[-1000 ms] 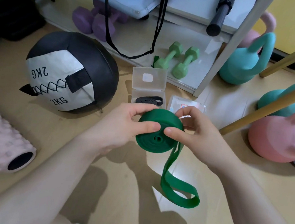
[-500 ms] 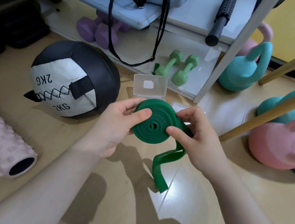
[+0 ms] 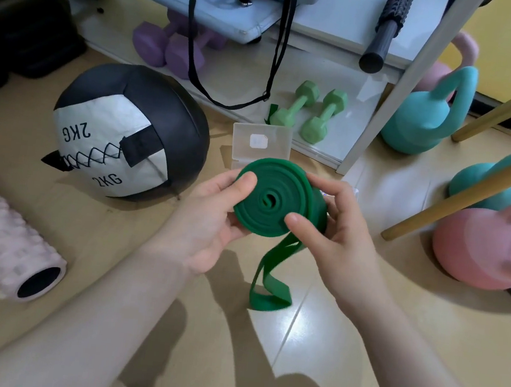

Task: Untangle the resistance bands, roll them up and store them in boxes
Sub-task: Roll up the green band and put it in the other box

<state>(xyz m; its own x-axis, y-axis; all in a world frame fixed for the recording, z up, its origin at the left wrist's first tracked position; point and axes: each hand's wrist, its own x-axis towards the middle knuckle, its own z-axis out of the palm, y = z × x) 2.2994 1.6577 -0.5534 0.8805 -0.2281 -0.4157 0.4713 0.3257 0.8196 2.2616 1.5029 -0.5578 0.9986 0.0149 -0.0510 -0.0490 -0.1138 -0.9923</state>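
From the head camera, looking down at the floor: the person is holding a wide dark-green rubber resistance band (image 3: 274, 200), wound into a flat coil, in the air between both hands. The left hand (image 3: 213, 220) is cupping the coil's left edge, thumb lying on the spiral face and fingers curled behind it. The right hand (image 3: 337, 234) is pinching the coil's right side — thumb pressing on the face near the lower rim, fingers wrapping over the outer turn. A short unrolled tail of the band is hanging from the coil's underside, its folded end touching the shiny beige floor tiles (image 3: 310, 342).

Just behind the coil, a clear plastic box (image 3: 261, 144) is sitting on the floor with its lid standing up; the coil is hiding the base. To the left, a black-and-white medicine ball marked 2KG (image 3: 130, 131) is resting near a pale pink knobbly foam roller (image 3: 4, 238). Further back, two light-green dumbbells (image 3: 309, 112) are lying on a low white shelf (image 3: 245, 74) — and teal (image 3: 425, 117) and pink kettlebells (image 3: 480, 247) are standing at the right.
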